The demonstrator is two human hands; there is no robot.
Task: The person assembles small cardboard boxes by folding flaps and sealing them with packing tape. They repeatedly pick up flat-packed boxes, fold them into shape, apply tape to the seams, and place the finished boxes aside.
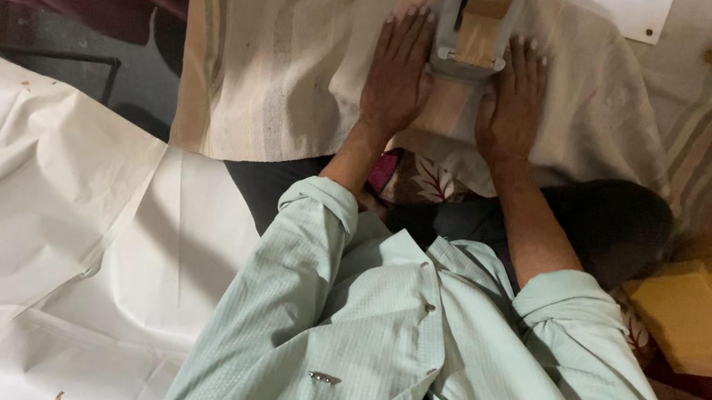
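Two hands lie flat, fingers spread, gripping nothing: our left hand (399,70) and right hand (514,97) press the striped cloth (303,51) beside the metal frame (472,20), upper centre. Cloth appears smoothed; white sheet (41,228), lower left, lies creased.

- Pale mint-green button-up shirt (372,344), fine woven check texture, small buttons down the front placket.
- Both sleeves rolled above the elbow, forearms bare.
- Left hand (398,75), right hand (512,101): bare, no rings or watch visible.
- Dark trousers (598,217).
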